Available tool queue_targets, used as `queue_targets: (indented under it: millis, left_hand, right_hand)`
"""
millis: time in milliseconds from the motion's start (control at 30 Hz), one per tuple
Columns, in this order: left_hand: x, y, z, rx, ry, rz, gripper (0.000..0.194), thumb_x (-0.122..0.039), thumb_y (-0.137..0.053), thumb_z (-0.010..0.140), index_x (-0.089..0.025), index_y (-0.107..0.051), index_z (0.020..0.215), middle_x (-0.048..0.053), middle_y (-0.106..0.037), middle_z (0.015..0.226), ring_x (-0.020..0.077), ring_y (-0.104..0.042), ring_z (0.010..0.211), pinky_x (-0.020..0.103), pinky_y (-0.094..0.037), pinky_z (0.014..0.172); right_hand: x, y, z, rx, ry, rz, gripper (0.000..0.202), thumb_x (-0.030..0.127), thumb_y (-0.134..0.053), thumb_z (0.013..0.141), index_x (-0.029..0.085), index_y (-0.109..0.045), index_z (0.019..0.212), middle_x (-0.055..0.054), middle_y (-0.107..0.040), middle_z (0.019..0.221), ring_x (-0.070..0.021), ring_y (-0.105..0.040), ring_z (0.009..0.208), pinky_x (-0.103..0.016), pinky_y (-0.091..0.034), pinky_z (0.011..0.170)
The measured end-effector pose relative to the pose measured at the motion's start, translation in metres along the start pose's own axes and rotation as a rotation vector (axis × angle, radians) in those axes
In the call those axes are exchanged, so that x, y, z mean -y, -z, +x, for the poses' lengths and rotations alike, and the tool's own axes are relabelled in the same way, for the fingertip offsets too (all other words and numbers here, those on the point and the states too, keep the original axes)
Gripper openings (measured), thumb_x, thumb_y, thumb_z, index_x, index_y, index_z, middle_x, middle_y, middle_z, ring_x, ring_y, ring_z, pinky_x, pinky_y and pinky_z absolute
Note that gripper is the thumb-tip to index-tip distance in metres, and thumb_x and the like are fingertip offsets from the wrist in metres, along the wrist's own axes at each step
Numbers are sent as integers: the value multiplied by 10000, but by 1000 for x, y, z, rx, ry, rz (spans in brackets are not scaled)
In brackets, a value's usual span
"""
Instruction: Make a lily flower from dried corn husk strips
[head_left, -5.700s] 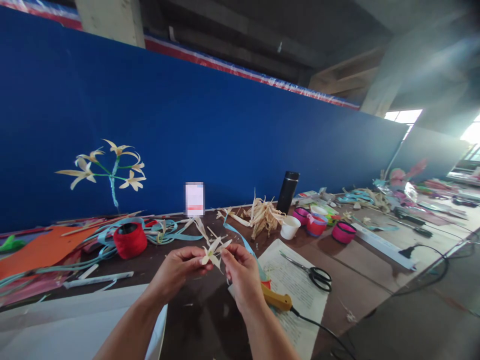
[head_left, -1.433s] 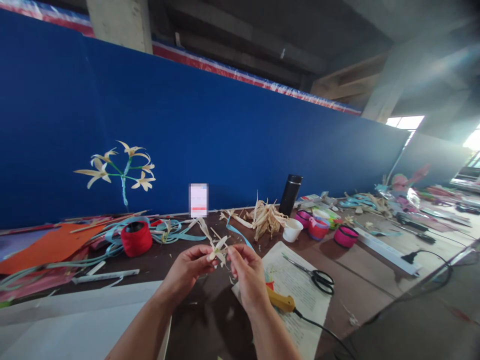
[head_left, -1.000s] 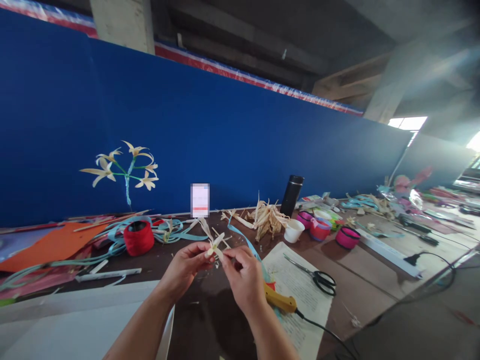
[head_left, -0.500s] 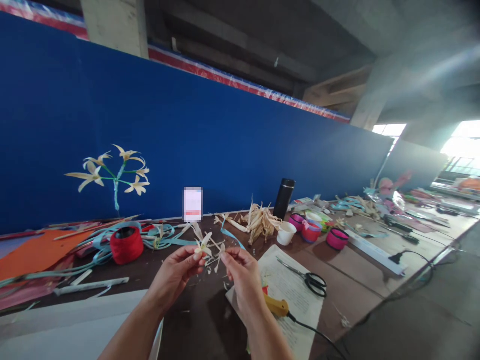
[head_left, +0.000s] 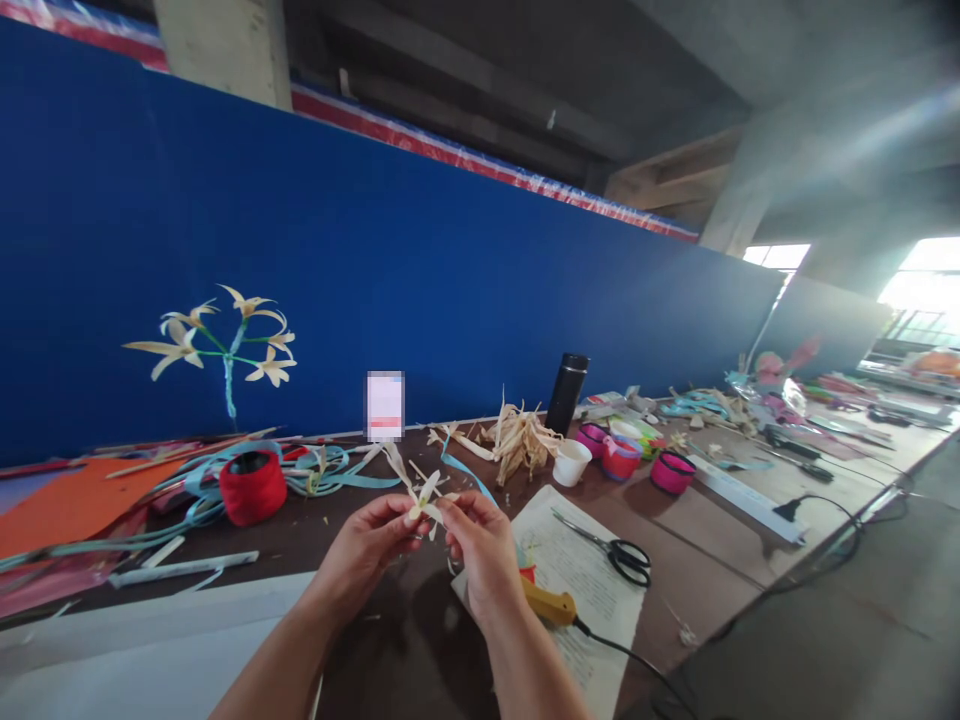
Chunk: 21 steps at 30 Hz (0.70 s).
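Observation:
My left hand (head_left: 373, 538) pinches a small cream corn-husk flower (head_left: 426, 496) between thumb and fingertips, its petals pointing up and outward. My right hand (head_left: 480, 540) has thumb and fingers closed on a pale husk petal (head_left: 437, 512) at the flower's right side. The fingertips of both hands nearly meet there, and they partly hide the petal. Under my right wrist lies a yellow glue gun (head_left: 551, 604) with a black cord, partly covered by the forearm. Black-handled scissors (head_left: 626, 560) rest open on a printed sheet (head_left: 600, 620) to the right.
A bunch of dried husks (head_left: 521, 445), a white cup (head_left: 571, 463) and a black flask (head_left: 568, 395) stand behind my right hand. A red tape roll (head_left: 253, 487) sits left among blue strips. A finished flower stem (head_left: 230, 375) stands against the blue partition (head_left: 420, 250).
My right hand has moved left with the petal and brought it against the flower. The flower has turned a little and shifted slightly right in my left hand.

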<state>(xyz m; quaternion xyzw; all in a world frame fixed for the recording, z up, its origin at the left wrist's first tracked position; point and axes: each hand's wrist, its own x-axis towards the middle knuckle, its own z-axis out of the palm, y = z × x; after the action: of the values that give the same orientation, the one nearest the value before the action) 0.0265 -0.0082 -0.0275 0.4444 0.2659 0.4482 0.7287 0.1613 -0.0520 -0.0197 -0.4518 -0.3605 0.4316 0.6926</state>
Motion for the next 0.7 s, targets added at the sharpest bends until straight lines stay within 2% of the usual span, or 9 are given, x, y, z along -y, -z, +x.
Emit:
queue_targets:
  millis: [333, 467, 633, 700]
  left_hand:
    - [-1, -5, -1, 6, -20, -33, 146, -216, -741, 654, -148, -663, 757, 30, -685, 719, 96, -603, 663, 183, -467, 658]
    - [0, -3, 0, -2, -41, -50, 155, -207, -756, 633, -155, -674, 754, 25, -686, 707, 94, -601, 634, 179, -465, 624]
    - [-1, -4, 0, -15, -48, -36, 310, -215, -762, 624, -161, -702, 923, 42, -700, 758, 99, -604, 642, 193, -475, 646]
    - [-1, -4, 0, -4, -38, -13, 293, -222, -762, 624, -149, -717, 905, 52, -705, 767, 105, -607, 660, 197, -477, 667]
  right_hand:
    - [-4, -1, 4, -95, 100, -54, 256, 367, -711, 662, 153, -577, 621, 72, -412, 456, -46, -298, 409, -184, -205, 375]
    - [-4, -1, 2, -68, 120, -29, 270, 392, -701, 677, 157, -576, 631, 71, -419, 465, -52, -310, 412, -187, -222, 387]
    - [-2, -4, 0, -35, 106, 4, 256, 375, -698, 688, 155, -574, 642, 76, -427, 446, -45, -318, 389, -181, -224, 385]
    - [-1, -5, -1, -20, 96, -1, 247, 365, -695, 695, 155, -577, 644, 77, -436, 429, -43, -322, 377, -180, -224, 384]
